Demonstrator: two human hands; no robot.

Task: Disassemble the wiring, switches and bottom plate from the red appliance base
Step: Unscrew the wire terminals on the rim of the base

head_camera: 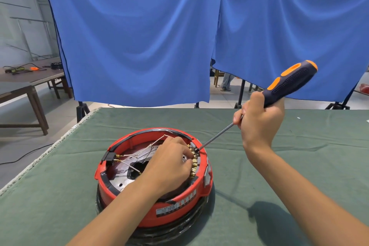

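The red appliance base sits upturned near the front of the green-covered surface, closer to its left edge, with bare cloth open to the right and behind. The left hand reaches into the base; its fingers are curled onto the row of brass terminals along the right inner rim. White wiring loops across the metal bottom plate toward a black socket at the left rim. The right hand, raised above the surface, has its fingers clenched around the screwdriver, whose tip meets the rim beside the terminals. Beyond the far edge hang 2 blue curtains; a side table stands far left.
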